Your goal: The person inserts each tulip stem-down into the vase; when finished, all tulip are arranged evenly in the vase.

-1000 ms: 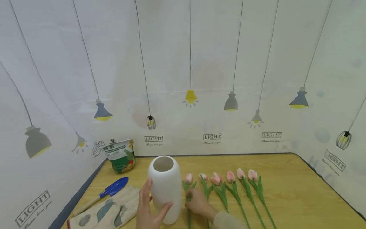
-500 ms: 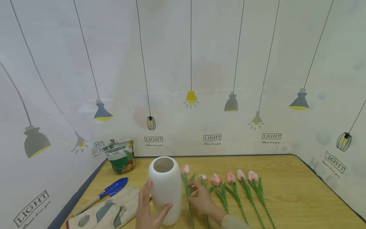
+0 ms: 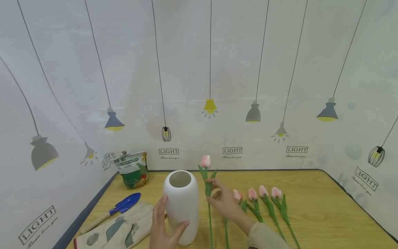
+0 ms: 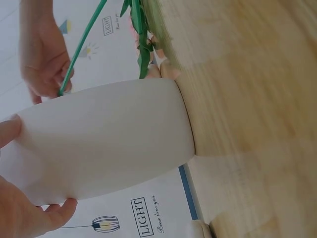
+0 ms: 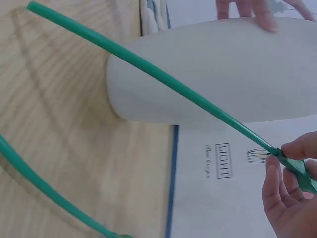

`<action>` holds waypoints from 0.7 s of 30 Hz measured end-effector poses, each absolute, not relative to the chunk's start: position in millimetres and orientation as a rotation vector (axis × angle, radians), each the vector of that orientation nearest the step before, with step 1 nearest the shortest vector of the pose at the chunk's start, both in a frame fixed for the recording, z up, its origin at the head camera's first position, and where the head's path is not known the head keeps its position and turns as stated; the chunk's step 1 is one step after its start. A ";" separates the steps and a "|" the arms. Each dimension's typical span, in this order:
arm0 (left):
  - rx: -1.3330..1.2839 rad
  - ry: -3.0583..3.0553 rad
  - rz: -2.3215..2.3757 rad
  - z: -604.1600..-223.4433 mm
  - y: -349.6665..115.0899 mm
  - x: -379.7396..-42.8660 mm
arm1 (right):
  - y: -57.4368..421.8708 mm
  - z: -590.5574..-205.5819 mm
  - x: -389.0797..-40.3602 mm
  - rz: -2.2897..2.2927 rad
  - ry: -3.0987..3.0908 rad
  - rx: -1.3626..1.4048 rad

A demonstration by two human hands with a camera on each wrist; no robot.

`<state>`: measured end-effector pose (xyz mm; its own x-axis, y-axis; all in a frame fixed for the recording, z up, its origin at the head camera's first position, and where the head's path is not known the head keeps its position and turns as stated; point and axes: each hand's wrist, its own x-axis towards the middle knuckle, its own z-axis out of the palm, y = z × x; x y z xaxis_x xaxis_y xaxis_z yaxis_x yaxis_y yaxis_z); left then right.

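A white vase point(image 3: 183, 207) stands upright on the wooden table, its round mouth facing up. My left hand point(image 3: 164, 224) grips the vase's side, thumb in front and fingers at the left. Just right of the vase, my right hand point(image 3: 225, 202) pinches a pink tulip point(image 3: 206, 162) by its leafy stem, raised off the table with the bloom up. In the right wrist view, thumb and fingers close on the green stem point(image 5: 163, 77) where the leaves begin, and its cut end hangs free. Several more pink tulips point(image 3: 263, 191) lie in a row to the right, one partly hidden behind my right hand.
Left of the vase lie a pair of patterned gloves point(image 3: 121, 228) and a blue trowel point(image 3: 125, 203) with a wooden handle. Behind them a green and white pouch point(image 3: 133, 171) stands near the back edge. A backdrop printed with lamps point(image 3: 209, 107) surrounds the table.
My right hand has lifted the leftmost tulip off the table, raising its bloom above the vase's rim. The left hand keeps its hold on the vase.
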<state>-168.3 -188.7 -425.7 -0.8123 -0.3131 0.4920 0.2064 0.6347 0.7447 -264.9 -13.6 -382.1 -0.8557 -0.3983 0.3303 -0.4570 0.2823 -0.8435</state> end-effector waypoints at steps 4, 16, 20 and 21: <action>0.093 -2.243 -1.133 -425.8 -187.6 -169.0 | -9.5 -374.6 -274.2 1.619 -2.443 0.852; -0.008 -2.120 -1.074 -431.5 -187.5 -171.4 | -7.1 -310.8 -288.8 1.506 -2.238 1.025; 0.036 -2.122 -1.083 -428.9 -184.2 -170.3 | -3.5 -274.8 -288.2 1.546 -2.193 1.006; 0.041 -2.121 -1.083 -428.5 -183.7 -170.4 | -2.5 -265.0 -288.2 1.560 -2.164 1.011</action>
